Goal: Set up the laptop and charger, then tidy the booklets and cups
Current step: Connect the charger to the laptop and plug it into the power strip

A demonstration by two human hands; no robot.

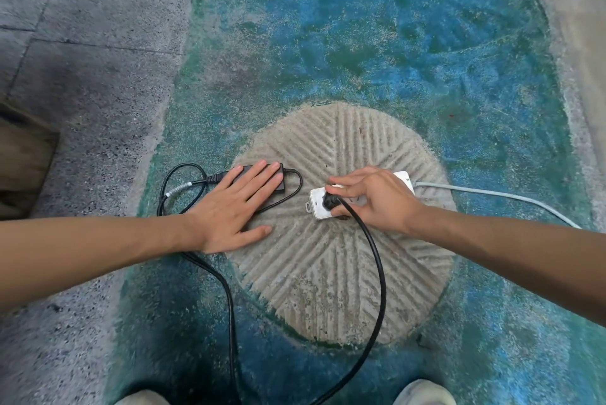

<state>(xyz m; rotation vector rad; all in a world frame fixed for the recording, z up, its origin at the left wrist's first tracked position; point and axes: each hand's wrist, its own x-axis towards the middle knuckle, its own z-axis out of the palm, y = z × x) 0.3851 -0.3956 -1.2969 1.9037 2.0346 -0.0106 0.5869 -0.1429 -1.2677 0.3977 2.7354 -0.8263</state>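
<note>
A black charger brick (281,171) lies on a round grooved stone slab (328,273). My left hand (234,208) rests flat on the brick with straight fingers. To the right sits a white power strip (319,208) with a black plug (329,200) in its socket. My right hand (373,196) curls over the strip, thumb and fingers pinching the plug. The plug's thick black cable (377,267) loops toward me and out of the bottom of the frame. A thinner black cord (170,185) coils left of the brick. No laptop, booklets or cups are in view.
The slab is set in a blue-green painted floor (393,43). Grey concrete paving (82,76) runs along the left. The strip's grey cable (492,194) trails off to the right. Two shoe tips (423,393) show at the bottom edge.
</note>
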